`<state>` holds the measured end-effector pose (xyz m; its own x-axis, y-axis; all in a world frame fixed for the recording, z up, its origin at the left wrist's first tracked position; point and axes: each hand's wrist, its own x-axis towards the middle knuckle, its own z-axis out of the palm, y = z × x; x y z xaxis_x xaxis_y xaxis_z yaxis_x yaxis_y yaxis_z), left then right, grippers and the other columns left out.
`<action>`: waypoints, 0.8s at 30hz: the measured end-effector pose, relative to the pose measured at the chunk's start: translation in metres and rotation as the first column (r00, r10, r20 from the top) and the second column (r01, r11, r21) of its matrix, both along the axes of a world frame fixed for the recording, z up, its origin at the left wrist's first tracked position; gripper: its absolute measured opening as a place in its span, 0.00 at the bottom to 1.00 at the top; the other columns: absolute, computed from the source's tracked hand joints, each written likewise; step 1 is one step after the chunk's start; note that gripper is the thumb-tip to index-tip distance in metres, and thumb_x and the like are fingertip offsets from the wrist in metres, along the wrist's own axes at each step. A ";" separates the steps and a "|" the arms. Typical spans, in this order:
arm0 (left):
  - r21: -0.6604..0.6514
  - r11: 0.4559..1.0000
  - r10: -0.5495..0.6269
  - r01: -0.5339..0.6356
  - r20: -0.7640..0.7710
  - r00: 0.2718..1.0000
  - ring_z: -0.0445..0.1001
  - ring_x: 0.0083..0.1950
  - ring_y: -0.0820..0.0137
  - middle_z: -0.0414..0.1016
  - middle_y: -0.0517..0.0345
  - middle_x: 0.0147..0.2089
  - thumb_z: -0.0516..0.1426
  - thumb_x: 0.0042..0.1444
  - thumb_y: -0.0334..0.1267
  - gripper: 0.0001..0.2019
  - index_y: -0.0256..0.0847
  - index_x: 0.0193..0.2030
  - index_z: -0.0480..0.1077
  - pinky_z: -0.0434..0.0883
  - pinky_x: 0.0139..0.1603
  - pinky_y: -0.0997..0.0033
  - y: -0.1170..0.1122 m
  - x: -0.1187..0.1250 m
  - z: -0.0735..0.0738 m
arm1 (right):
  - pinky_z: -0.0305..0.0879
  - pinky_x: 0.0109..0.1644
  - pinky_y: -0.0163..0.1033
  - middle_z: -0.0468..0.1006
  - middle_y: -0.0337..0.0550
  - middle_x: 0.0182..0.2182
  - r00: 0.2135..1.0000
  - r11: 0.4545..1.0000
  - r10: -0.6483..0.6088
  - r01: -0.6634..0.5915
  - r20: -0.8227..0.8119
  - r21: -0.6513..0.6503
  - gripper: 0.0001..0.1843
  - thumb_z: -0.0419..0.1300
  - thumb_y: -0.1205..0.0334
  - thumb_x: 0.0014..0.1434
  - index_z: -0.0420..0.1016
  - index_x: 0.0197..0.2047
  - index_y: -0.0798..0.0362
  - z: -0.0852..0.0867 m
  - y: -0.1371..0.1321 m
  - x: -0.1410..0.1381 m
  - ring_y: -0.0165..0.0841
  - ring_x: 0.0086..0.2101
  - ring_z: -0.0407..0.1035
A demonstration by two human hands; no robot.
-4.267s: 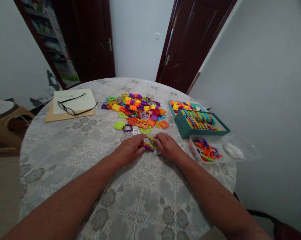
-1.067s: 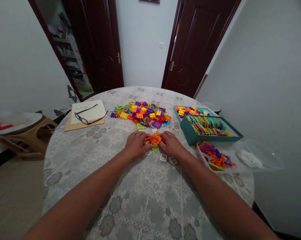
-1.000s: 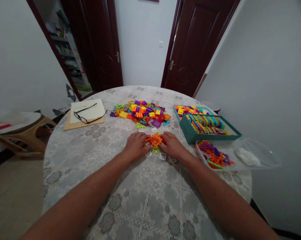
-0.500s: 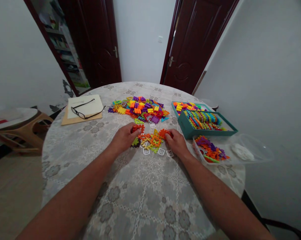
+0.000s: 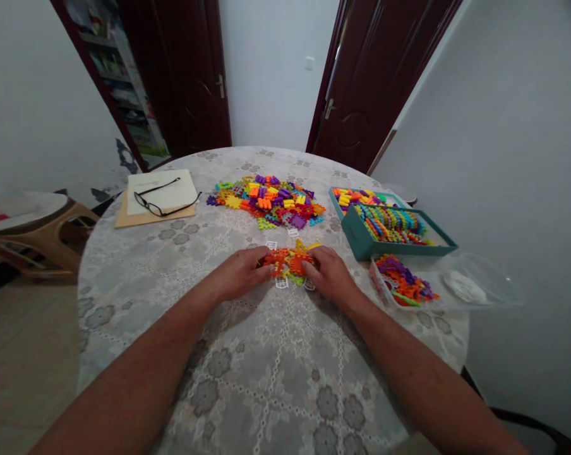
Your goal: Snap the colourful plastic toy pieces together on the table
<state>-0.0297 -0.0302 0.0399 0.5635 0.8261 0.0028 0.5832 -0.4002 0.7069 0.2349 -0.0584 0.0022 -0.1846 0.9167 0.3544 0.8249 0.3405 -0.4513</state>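
My left hand is closed on a red-orange toothed building piece, thumb towards me. Facing it, my right hand pinches an orange toothed building piece. The two pieces are close together over a small group of loose plastic pieces; I cannot tell whether they touch. Below and around them lie a yellow piece, a lime green piece and small white lattice pieces. The hands hide part of this group.
Beyond my hands lies a heap of colourful plastic pieces. To the right are a green box of colourful strung pieces and a clear container with orange and purple pieces. Black glasses rest on papers at the left.
My hands have come nearer each other, bringing the two orange pieces together above the loose group. The view has also shifted slightly.
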 end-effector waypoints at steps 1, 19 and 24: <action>0.002 1.000 -0.014 0.014 -0.005 1.000 0.72 0.36 0.66 0.77 0.58 0.36 0.56 0.65 0.46 0.08 0.45 0.40 0.72 0.64 0.37 0.68 0.000 0.001 -0.001 | 0.66 0.52 0.43 0.79 0.48 0.39 1.000 1.000 -0.009 0.009 0.027 -0.016 0.06 0.60 0.58 0.66 0.75 0.40 0.51 -0.001 0.000 -0.001 0.41 0.44 0.71; 0.003 0.998 -0.069 0.069 0.038 0.997 0.76 0.40 0.65 0.81 0.58 0.41 0.59 0.58 0.37 0.12 0.49 0.48 0.70 0.67 0.40 0.68 -0.008 0.021 -0.017 | 0.62 0.36 0.35 0.78 0.37 0.34 0.925 0.941 0.173 -0.256 -0.339 -0.220 0.11 0.64 0.64 0.61 0.80 0.47 0.49 0.012 -0.015 -0.005 0.31 0.32 0.68; -0.046 0.997 -0.054 0.057 0.065 0.996 0.76 0.38 0.65 0.80 0.59 0.39 0.61 0.56 0.37 0.19 0.50 0.56 0.69 0.68 0.40 0.67 -0.008 0.021 -0.018 | 0.62 0.37 0.35 0.77 0.37 0.35 0.907 0.910 0.225 -0.326 -0.357 -0.255 0.09 0.65 0.64 0.62 0.81 0.46 0.49 0.012 -0.016 -0.007 0.31 0.34 0.68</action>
<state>-0.0088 -0.0377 0.0223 0.6087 0.7934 0.0016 0.5142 -0.3960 0.7608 0.2280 -0.0748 0.0141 -0.3716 0.9161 0.1507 0.5160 0.3388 -0.7867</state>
